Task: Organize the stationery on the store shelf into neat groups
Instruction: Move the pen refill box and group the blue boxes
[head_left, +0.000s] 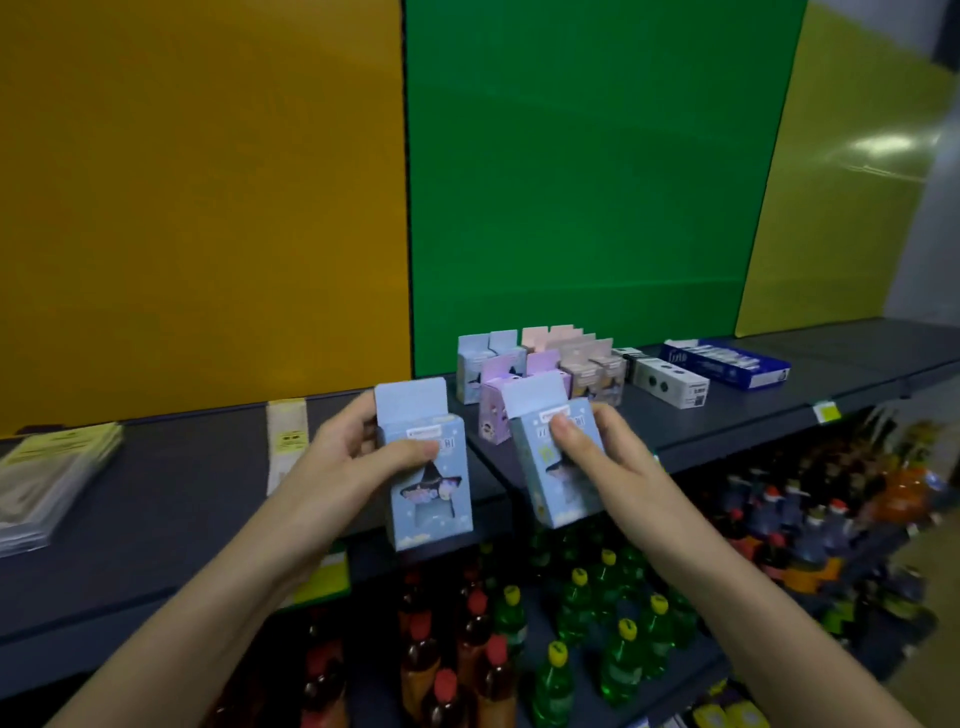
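Observation:
My left hand (347, 451) grips a light blue stationery box (430, 499) with a star-shaped window, held upright over the front edge of the dark shelf (208, 499). My right hand (592, 447) grips a second light blue box (556, 467) of the same kind, tilted slightly left. Behind them on the shelf stands a cluster of similar small boxes: blue ones (480, 358) at the left, purple ones (501, 400) in front, pink and beige ones (576, 353) at the right.
A white box with black dots (667, 382) and a dark blue flat box (727, 361) lie right of the cluster. A stack of clear-wrapped packets (52, 467) lies far left, a narrow pale packet (285, 441) near my left hand. Bottles (597, 597) fill the shelf below.

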